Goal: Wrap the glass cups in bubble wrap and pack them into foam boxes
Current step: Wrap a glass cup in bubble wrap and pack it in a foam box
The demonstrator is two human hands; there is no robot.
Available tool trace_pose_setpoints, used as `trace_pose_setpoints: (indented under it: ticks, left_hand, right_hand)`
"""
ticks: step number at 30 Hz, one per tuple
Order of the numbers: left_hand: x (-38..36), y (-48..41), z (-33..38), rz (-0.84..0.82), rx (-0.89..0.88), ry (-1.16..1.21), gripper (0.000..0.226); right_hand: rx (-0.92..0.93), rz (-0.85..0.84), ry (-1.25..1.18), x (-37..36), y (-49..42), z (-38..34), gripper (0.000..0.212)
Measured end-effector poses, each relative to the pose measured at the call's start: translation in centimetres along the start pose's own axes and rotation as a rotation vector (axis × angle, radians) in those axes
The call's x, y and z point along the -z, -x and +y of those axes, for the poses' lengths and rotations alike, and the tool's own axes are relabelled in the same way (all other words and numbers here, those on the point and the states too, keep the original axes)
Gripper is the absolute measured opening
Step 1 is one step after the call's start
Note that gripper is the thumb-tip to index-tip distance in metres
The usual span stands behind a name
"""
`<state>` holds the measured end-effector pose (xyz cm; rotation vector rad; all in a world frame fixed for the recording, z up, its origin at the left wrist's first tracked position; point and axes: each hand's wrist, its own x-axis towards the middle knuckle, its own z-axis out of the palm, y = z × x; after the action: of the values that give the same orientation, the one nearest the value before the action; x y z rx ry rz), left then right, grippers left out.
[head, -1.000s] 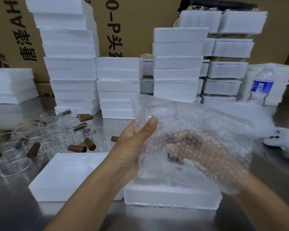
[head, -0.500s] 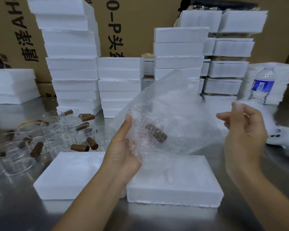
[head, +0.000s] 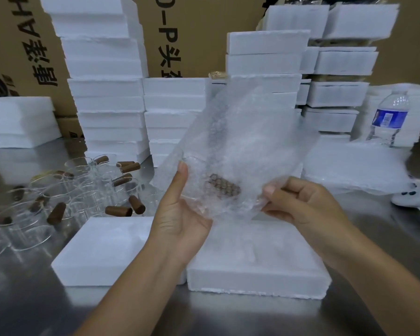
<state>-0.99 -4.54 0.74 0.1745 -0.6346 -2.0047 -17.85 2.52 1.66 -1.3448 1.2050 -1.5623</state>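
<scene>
over the foam box (head: 257, 260) my left hand (head: 180, 221) grips the glass cup (head: 224, 186) in bubble wrap (head: 247, 141); right hand (head: 303, 204) fingers (head: 273, 190) pinch its edge.

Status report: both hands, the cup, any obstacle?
Left hand grips clear bubble wrap sheet; right hand pinches its edge. Brown-handled glass cup inside. White foam box below, path clear.

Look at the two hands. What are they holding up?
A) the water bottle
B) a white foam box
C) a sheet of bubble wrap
C: the left hand and the right hand both grip the clear bubble wrap, raised above the table, with something brown showing through it.
</scene>
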Motion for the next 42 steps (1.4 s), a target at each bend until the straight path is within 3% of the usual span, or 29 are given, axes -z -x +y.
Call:
trace_pose_setpoints:
  ticks: [5,9,19,23,26,30,34,38,42]
  left_hand:
    - [0.0,0.1,-0.5,0.016,-0.016,-0.044,0.028]
    - [0.0,0.1,-0.6,-0.043,0.030,-0.168,0.057]
    - [-0.2,0.5,-1.2,-0.121,-0.008,-0.554,0.076]
    - [-0.3,1.0,-1.0,-0.088,-0.063,-0.896,0.098]
    - [-0.6,1.6,-1.0,-0.125,-0.123,-1.166,0.084]
    - [-1.0,2.1,-1.5,-0.204,-0.195,-1.224,0.063]
    - [-1.2,2.1,-1.7,-0.209,-0.263,-1.263,0.050]
    - [-1.1,2.1,-1.9,-0.179,-0.309,-1.271,0.062]
    - [-1.3,2.0,-2.3,-0.213,-0.361,-1.287,0.072]
  right_hand:
    - [0.059,0.148,-0.067,0.9,-0.2,-0.9,0.025]
    - [0.075,0.209,-0.161,1.3,-0.2,-1.3,0.019]
    - [-0.019,0.263,-0.416,1.3,-0.4,-1.0,0.029]
    - [-0.060,0.258,-0.456,1.3,-0.4,-0.9,0.035]
    - [-0.043,0.266,-0.368,1.1,-0.4,-0.7,0.027]
    - [0.083,0.168,-0.127,0.5,0.1,-0.8,0.016]
    - [0.235,0.033,0.133,-0.3,0.8,-0.7,0.020]
    - [0.363,0.009,0.500,-0.3,0.8,-0.3,0.030]
    - [0.411,-0.024,0.627,-0.3,0.6,0.1,0.038]
